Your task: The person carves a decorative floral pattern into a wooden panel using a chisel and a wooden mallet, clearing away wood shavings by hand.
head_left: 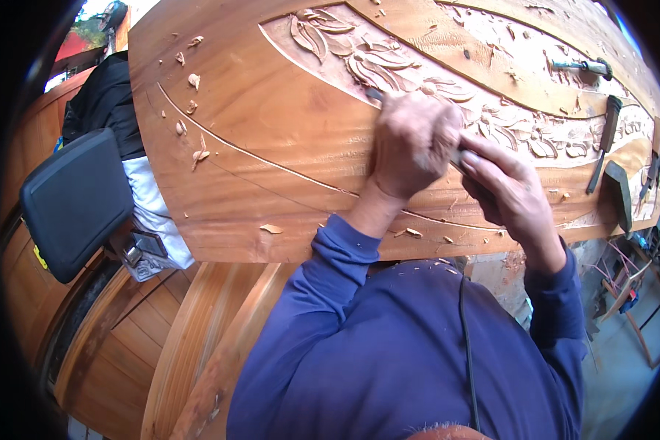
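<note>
My left hand (414, 139) is closed around a chisel (374, 94), whose metal tip shows past my fist, at the edge of the carved band. My right hand (510, 187) grips the rear of the same tool, just to the right of my left hand; most of the handle is hidden by my fingers. Beneath both hands lies a large wooden panel (235, 95). Its recessed band holds a relief of leaves and flowers (374, 64), with a curved groove cut along the smooth wood nearer me.
Several tools lie at the panel's right: a blue-ended chisel (583, 67), a dark-handled chisel (606, 132) and a dark wedge-shaped block (619, 194). Wood shavings (193, 81) are scattered over the panel. A dark padded chair (77, 202) stands at left, near wooden boards (198, 323).
</note>
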The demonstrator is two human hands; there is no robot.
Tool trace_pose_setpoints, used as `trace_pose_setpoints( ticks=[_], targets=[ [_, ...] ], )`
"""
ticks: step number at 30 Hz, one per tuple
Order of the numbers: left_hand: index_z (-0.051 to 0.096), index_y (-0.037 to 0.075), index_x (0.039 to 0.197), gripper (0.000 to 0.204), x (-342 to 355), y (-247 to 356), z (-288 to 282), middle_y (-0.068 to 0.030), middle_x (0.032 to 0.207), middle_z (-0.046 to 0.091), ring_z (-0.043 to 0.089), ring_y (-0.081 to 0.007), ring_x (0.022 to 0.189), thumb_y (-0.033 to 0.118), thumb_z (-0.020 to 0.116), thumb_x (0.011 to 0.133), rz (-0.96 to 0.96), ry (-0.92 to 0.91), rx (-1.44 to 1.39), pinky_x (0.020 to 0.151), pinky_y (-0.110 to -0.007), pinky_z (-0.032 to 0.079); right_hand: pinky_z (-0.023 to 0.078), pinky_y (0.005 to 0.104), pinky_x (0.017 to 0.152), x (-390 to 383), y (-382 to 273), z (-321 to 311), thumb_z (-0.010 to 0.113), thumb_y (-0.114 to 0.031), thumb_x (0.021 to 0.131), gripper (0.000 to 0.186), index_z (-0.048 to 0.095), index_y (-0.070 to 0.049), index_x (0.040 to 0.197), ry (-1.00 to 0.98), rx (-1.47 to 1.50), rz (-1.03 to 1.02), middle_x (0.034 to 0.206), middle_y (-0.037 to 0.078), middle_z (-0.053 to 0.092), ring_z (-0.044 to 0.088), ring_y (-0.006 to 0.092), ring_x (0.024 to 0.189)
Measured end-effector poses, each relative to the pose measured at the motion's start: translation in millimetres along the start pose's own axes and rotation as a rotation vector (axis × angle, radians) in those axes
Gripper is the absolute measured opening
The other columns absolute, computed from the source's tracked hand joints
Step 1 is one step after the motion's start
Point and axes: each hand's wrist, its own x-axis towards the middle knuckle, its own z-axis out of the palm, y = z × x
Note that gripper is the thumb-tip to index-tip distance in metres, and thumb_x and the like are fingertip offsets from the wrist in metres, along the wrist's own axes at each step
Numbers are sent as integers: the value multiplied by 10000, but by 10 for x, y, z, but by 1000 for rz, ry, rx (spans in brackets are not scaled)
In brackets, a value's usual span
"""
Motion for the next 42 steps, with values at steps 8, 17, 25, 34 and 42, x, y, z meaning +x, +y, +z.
trace_pose_setpoints(
  ticks=[8,17,25,34,42],
  targets=[
    [586,62,691,423,12,-23,-47,-107,653,579,551,-319,659,237,433,1044,-23,50,-95,760,-423,387,371,190,570,24,158,174,584,-94,1063,365,608,-2,1416,26,20,-66,820,-46,569,454,31,670],
    [565,57,666,435,88,-252,-147,-83,608,573,537,-297,597,235,407,1030,24,151,-59,740,-423,403,360,196,557,290,392,465,561,-97,1069,382,588,11,1434,36,2,-268,827,-39,559,451,31,669],
    [768,106,1085,290,-20,86,-188,-101,1140,747,666,-326,1146,284,560,990,310,-20,-41,1045,-451,446,313,181,499,-210,843,231,519,-95,1084,436,502,-19,1514,237,91,-286,775,-60,534,391,14,570],
    [708,77,1267,322,-183,-569,-1292,-142,1393,653,571,-365,1350,259,603,1024,69,-28,832,1145,-539,431,305,182,543,-397,568,-230,592,-110,1050,422,582,-37,1466,135,-218,-180,748,-43,543,396,11,597],
    [693,88,1161,337,-274,205,-137,-123,1112,664,650,-312,1026,360,656,966,272,-144,90,953,-441,506,392,199,617,-196,292,-389,607,-127,1058,382,616,-17,1424,9,-211,-23,834,-48,575,470,29,711]
  ],
)
